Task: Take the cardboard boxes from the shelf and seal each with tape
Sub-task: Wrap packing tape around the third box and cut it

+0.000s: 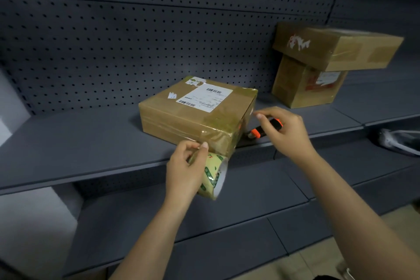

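A flat cardboard box (pixel 195 109) with a white shipping label sits on the grey shelf (pixel 79 138), near its front edge, and glossy tape already covers its top and near corner. The left hand (pixel 184 166) grips a roll of tape (pixel 213 175) just below that corner, fingers curled round the roll with the thumb and forefinger pinched at its upper edge, right by the box. The right hand (pixel 284 129) hovers at the box's right side with its fingers curled. An orange-and-black knife (pixel 266 128) lies partly under it on the shelf, and I cannot tell whether the hand holds the knife, a strip of tape or nothing. Further back and to the right stand two more boxes — a wide box (pixel 336 48) resting across a smaller box (pixel 304 88) — against the pegboard wall (pixel 136 41).
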Demonstrator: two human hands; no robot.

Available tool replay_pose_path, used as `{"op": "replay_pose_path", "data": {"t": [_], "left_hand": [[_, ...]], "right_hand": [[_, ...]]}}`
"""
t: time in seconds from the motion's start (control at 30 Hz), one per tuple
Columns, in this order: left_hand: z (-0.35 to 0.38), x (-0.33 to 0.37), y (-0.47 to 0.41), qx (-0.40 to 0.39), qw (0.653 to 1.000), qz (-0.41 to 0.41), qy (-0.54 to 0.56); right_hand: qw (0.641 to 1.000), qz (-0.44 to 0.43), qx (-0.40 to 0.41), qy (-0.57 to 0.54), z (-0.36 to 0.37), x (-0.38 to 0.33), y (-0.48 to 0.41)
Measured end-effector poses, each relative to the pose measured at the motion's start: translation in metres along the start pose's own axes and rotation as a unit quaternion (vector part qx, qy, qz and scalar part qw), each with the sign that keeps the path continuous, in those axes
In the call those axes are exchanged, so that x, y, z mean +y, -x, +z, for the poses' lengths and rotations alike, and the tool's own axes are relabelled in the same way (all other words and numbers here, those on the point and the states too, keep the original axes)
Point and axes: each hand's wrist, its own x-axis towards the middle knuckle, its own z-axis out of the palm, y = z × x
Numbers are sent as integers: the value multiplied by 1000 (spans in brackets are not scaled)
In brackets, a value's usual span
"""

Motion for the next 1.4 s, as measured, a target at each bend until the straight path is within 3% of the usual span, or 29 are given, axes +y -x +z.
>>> {"op": "replay_pose_path", "data": {"t": [0.13,0.27,0.37,0.6,0.87,1.1,1.4], "left_hand": [[5,2,0,19,1000,-8,-9],[10,4,2,42,999,-19,8],[19,6,5,54,998,-25,11],[34,8,12,91,995,-23,25],[43,9,15,106,994,-8,25],[46,5,19,105,994,11,12],[40,12,21,93,995,32,-6]], "right_hand": [[984,102,-120,86,-2,44,-7],[941,75,-280,176,7,75,-14],[918,31,-329,220,14,94,-19],[902,-80,-318,281,-4,117,-15],[958,-22,-256,126,-51,84,24],[982,-49,-173,61,-50,12,44],[967,-102,-173,159,-19,-50,53]]}}
